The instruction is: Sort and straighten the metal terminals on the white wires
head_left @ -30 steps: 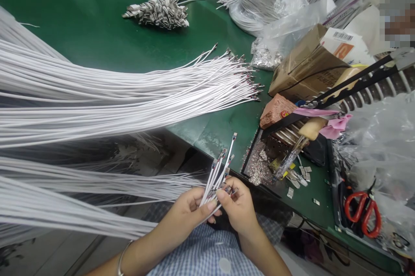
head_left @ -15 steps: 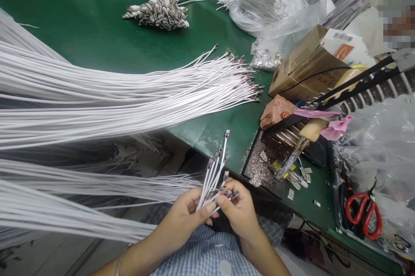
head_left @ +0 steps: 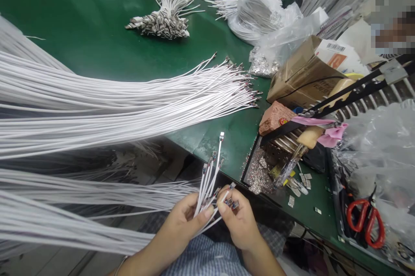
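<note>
A small bunch of white cables (head_left: 206, 185) with little metal connectors on their ends is gripped in my left hand (head_left: 184, 220), thumb pressed over it. My right hand (head_left: 240, 220) pinches a white cable near its connector (head_left: 232, 185), close beside the bunch. Several more connectors (head_left: 231, 203) show between its fingers. One cable's connector (head_left: 221, 136) stands up higher than the others. Behind my hands, a thick bundle of long white cables (head_left: 136, 94) lies over the green table (head_left: 106, 21), with bare ends and connectors pointing right.
A soldering iron (head_left: 296, 155) with a pink ribbon hangs over a tray of solder bits (head_left: 259, 170). Nearby are a brick piece (head_left: 275, 117), a cardboard box (head_left: 295, 68) and red-handled scissors (head_left: 366, 220). More cables (head_left: 129, 194) hang at the left, below the table edge.
The view has tilted slightly, so the table things sit lower. My right hand has drawn one cable end a little away from the bunch, toward the right.
</note>
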Demonstrator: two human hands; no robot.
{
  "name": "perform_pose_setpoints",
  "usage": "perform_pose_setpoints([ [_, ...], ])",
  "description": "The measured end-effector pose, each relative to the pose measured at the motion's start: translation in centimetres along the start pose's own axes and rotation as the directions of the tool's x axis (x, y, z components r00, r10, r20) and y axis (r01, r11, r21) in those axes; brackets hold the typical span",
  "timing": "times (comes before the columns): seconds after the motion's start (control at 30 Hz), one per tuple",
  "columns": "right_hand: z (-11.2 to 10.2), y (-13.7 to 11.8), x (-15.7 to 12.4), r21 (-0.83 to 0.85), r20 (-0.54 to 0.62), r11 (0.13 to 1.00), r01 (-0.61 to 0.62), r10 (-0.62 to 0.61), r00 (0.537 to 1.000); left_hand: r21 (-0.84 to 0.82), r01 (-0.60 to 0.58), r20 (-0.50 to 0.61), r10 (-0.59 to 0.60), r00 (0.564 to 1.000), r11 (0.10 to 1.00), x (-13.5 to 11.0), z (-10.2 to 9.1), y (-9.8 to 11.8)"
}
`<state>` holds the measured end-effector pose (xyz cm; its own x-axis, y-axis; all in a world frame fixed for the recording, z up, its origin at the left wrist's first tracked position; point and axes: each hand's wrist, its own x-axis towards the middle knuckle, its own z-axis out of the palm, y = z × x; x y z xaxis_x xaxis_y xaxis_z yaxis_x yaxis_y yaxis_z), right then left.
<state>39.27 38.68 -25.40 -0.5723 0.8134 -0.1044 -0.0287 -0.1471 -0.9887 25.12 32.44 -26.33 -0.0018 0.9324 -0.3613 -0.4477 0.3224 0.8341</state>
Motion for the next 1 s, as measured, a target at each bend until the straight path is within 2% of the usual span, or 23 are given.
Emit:
perform_pose_setpoints([
  [0.17, 0.1, 0.0, 0.0, 0.006, 0.003, 1.000, 0.007, -0.007, 1.000, 0.014, -0.031, 0.006, 0.031, 1.000, 0.999, 0.1, 0.0, -0.2],
  [0.3, 0.3, 0.6, 0.2, 0.073, -0.037, 0.996, 0.048, -0.046, 0.998, 0.021, -0.001, 0.012, 0.001, 1.000, 1.000, 0.0, 0.0, -0.3],
  [0.37, 0.5, 0.8, 0.3, 0.087, -0.058, 0.996, 0.026, -0.021, 0.998, 0.025, 0.012, 0.026, -0.012, 1.000, 1.000, -0.1, 0.0, -0.4],
  [0.53, 0.6, 0.9, 0.4, 0.003, -0.102, 1.000, 0.010, -0.010, 0.995, 0.045, 0.010, 0.014, -0.010, 1.000, 0.999, -0.1, -0.4, -1.0],
  [0.83, 0.5, 1.2, 0.4, -0.055, -0.137, 0.998, -0.009, 0.001, 0.991, 0.044, 0.026, 0.002, -0.026, 1.000, 0.999, 0.0, -0.5, -1.3],
  [1.0, 0.5, 0.8, 0.5, -0.074, -0.098, 0.997, -0.029, 0.021, 0.995, 0.042, 0.019, -0.031, -0.018, 0.999, 0.999, 0.0, -0.5, -1.1],
])
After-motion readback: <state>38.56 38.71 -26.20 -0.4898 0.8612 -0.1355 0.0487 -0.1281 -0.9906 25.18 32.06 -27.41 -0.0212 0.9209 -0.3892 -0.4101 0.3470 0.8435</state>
